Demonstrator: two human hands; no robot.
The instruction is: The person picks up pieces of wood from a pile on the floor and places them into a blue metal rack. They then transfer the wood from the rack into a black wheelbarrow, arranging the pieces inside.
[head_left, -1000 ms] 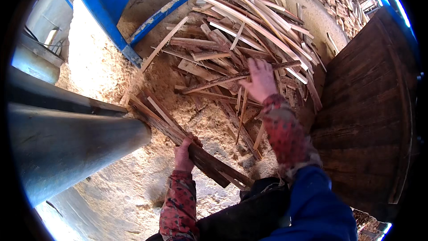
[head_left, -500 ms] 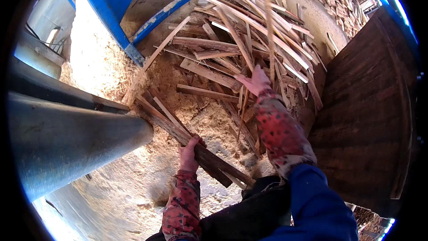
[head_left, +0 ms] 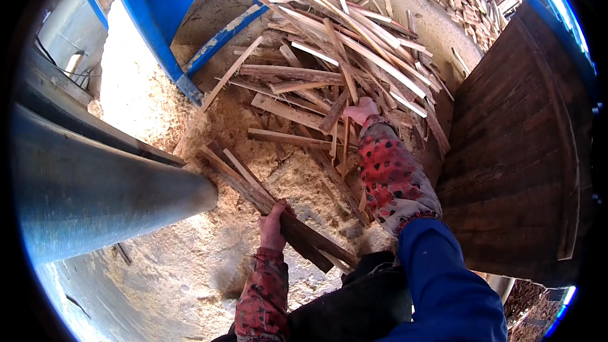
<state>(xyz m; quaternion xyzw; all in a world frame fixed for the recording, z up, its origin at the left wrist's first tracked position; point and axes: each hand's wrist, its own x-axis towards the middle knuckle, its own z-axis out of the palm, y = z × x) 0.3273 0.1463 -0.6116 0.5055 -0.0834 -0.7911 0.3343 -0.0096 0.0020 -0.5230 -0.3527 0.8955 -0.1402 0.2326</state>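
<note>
My left hand [head_left: 272, 227] is closed around a small bundle of rough wood strips [head_left: 310, 238], dark brown with a paler strip among them. The bundle slants from beside the grey metal cylinder down toward my legs. Farther off and to the right, my right hand [head_left: 361, 111] is closed at the near side of a heap of wood strips [head_left: 297, 76]. Its fingers are bent round the lower end of a brown wood strip [head_left: 341, 57], though they are partly hidden. The heaped strips lie crossed at many angles, some pale, some brown with bark.
Sawdust [head_left: 190, 240] covers much of the floor. The large grey metal cylinder [head_left: 114, 183] lies at the left, with a blue metal frame [head_left: 149, 31] beyond it. A dark wooden panel [head_left: 513, 158] stands at the right. More wood pieces [head_left: 449, 0] are piled at the far right.
My right hand, spread open before, has closed at a wood strip in the heap. My left hand still holds its bundle in nearly the same place.
</note>
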